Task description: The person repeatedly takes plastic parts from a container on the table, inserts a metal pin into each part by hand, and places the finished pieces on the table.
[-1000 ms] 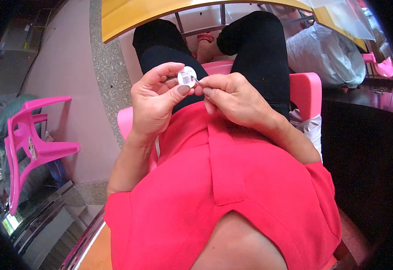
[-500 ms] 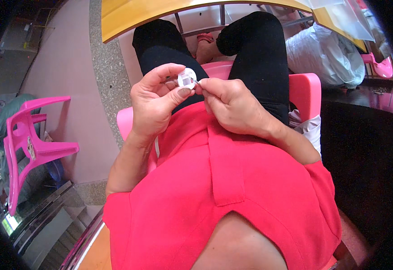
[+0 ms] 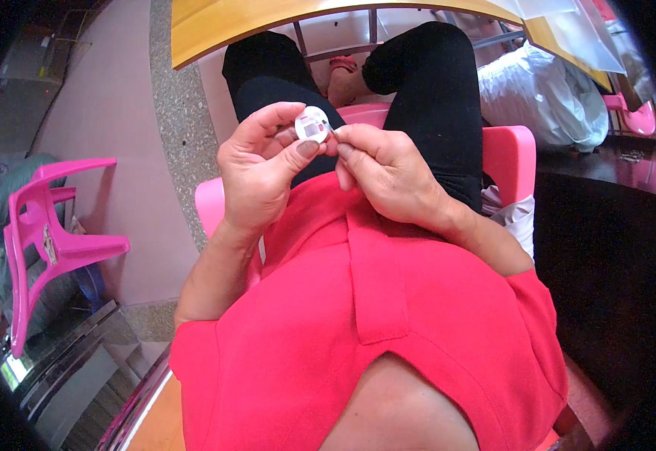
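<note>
A small round white plastic piece with a square opening in its face is held above my lap. My left hand pinches its rim between thumb and fingers. Close against the piece's right edge, my right hand has thumb and forefinger pressed together. A thin, dark, short thing shows at those fingertips and reaches to the white piece; its kind is too small to make out.
A yellow-edged table stands ahead over my knees. I sit on a pink plastic chair. Another pink chair lies tipped at the left. A stuffed white sack sits at the right under the table edge.
The white piece has turned so its round face shows more fully. My right fingertips have shifted slightly along its right edge. Both hands stay in nearly the same place.
</note>
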A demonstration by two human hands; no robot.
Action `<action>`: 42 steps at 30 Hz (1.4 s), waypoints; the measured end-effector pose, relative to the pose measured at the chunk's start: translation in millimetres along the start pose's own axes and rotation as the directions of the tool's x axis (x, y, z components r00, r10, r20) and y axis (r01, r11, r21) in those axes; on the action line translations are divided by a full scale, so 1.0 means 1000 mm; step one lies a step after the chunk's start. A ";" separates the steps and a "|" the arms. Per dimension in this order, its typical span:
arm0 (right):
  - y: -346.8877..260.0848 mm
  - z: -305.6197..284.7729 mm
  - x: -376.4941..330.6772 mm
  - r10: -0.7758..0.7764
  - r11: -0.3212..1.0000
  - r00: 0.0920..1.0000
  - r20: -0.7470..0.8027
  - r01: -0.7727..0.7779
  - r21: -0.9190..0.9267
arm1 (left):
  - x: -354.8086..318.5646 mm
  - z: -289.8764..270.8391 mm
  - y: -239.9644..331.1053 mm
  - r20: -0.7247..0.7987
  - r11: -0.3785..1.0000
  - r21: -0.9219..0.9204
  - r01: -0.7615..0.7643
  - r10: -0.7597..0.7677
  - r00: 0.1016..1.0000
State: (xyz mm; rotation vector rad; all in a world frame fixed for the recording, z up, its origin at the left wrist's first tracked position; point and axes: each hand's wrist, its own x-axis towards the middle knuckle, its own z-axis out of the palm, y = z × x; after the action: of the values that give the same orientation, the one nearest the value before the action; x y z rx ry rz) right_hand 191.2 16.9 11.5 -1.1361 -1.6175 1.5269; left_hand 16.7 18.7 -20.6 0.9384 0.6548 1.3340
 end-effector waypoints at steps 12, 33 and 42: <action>0.004 0.003 0.001 -0.049 0.994 0.999 -0.010 0.048 -0.097 | 0.000 -0.002 0.001 -0.028 0.999 0.021 0.047 -0.046 0.999; -0.005 0.004 -0.008 -0.326 0.060 0.911 0.252 0.285 -0.957 | -0.005 -0.001 0.000 -0.013 0.985 0.165 0.057 -0.055 0.998; -0.020 -0.002 -0.011 -0.182 -0.072 0.900 0.397 0.390 -0.918 | -0.006 0.002 -0.003 0.018 0.888 0.458 0.043 -0.058 0.998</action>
State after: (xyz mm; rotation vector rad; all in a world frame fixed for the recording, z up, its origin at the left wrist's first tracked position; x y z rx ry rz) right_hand 194.3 9.2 32.3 -1.0797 -2.9657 -0.2297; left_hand 19.3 12.2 -22.8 1.3092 0.9898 1.1326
